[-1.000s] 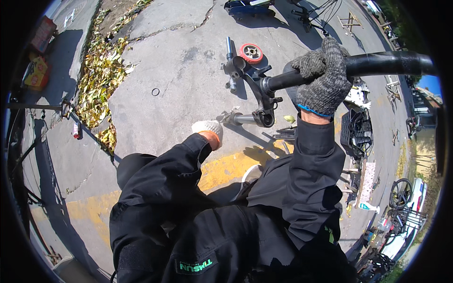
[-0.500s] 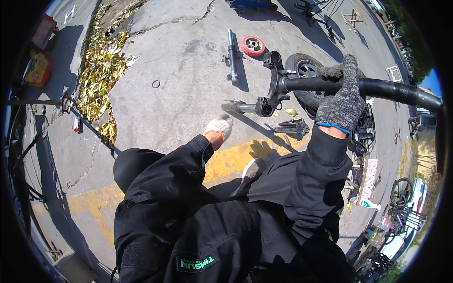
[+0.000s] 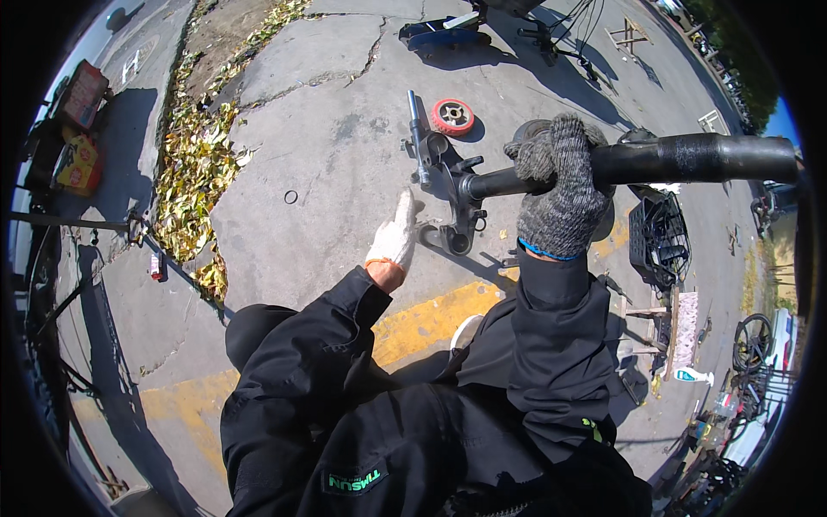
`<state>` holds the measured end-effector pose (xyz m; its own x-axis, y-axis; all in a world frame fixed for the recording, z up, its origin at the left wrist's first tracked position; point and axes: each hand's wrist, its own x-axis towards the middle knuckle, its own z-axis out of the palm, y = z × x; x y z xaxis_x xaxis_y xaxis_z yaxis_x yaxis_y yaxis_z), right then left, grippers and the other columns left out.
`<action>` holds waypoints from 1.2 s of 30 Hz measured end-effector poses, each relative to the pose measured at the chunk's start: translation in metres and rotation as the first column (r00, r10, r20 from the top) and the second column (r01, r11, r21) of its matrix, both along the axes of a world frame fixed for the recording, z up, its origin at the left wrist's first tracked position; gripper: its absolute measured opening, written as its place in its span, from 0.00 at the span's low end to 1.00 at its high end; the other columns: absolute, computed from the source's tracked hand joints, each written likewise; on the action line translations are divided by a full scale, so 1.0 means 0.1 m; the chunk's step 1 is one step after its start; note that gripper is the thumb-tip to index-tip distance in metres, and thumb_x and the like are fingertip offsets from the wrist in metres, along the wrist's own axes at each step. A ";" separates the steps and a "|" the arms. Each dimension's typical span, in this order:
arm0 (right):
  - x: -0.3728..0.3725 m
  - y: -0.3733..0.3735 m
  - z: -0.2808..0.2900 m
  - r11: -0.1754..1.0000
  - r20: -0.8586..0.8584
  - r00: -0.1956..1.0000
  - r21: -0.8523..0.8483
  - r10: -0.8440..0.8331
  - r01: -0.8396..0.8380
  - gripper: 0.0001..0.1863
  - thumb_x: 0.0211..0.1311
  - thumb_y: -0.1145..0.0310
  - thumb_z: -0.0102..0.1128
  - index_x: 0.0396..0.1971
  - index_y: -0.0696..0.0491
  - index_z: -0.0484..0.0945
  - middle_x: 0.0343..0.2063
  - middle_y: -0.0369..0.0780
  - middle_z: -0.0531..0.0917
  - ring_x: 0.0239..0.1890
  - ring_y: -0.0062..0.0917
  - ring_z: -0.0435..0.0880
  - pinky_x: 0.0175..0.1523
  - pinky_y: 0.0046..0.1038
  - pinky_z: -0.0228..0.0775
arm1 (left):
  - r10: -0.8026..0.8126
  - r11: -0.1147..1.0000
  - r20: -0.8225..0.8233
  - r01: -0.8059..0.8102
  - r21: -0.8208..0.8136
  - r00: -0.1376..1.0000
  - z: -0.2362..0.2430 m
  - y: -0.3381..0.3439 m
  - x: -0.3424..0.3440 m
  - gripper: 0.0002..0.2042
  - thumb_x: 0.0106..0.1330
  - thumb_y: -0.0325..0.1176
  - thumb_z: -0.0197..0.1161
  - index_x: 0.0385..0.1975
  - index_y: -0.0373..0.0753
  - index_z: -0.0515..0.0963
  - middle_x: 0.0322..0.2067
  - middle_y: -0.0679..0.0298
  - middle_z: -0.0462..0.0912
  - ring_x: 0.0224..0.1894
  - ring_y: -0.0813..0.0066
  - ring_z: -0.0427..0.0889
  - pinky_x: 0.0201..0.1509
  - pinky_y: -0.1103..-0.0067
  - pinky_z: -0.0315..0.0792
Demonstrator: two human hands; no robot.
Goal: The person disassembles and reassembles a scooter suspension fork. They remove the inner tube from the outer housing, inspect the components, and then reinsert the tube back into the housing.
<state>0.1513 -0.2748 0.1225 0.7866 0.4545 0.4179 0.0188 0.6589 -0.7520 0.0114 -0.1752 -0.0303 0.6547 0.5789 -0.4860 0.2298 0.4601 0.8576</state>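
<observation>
In the head view my right hand (image 3: 560, 185), in a grey knit glove, is closed around a black steering tube (image 3: 672, 161) with a fork crown (image 3: 457, 237) at its left end. My left hand (image 3: 396, 231), in a white glove, reaches forward with fingers extended, just left of the crown; I cannot see it holding anything. Beyond it, a silver fork tube (image 3: 415, 119) lies on the concrete, beside a small red-rimmed wheel (image 3: 453, 116). A larger tyre is mostly hidden behind the grey glove and black tube.
Dry leaves (image 3: 185, 198) border the cracked concrete (image 3: 306, 146) at left. A small black ring (image 3: 291, 196) lies there. Right are a black crate (image 3: 655, 241), wooden stand (image 3: 655, 340), spray bottle (image 3: 693, 376) and bicycle parts (image 3: 754, 340). Vehicle parts (image 3: 444, 39) sit at the top.
My left hand has moved forward, its fingers now straighter. My right hand and the fork assembly first moved rightward, then shifted back left, with the crown now lower in view.
</observation>
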 end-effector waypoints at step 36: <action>-0.24 -0.20 0.17 0.951 0.131 0.943 -0.074 0.307 -0.300 0.10 0.64 0.70 0.62 0.43 0.55 0.76 0.32 0.42 0.82 0.36 0.32 0.82 0.54 0.44 0.74 | -0.025 0.939 0.155 -0.030 0.342 0.988 0.12 -0.31 -0.12 0.21 0.61 0.31 0.67 0.51 0.32 0.70 0.35 0.56 0.82 0.35 0.69 0.82 0.40 0.75 0.76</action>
<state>0.1274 -0.2952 0.1396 0.5437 0.6866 0.4826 -0.0693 0.6098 -0.7895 -0.0002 -0.2066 -0.0181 0.7045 0.6934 -0.1511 0.0810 0.1329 0.9878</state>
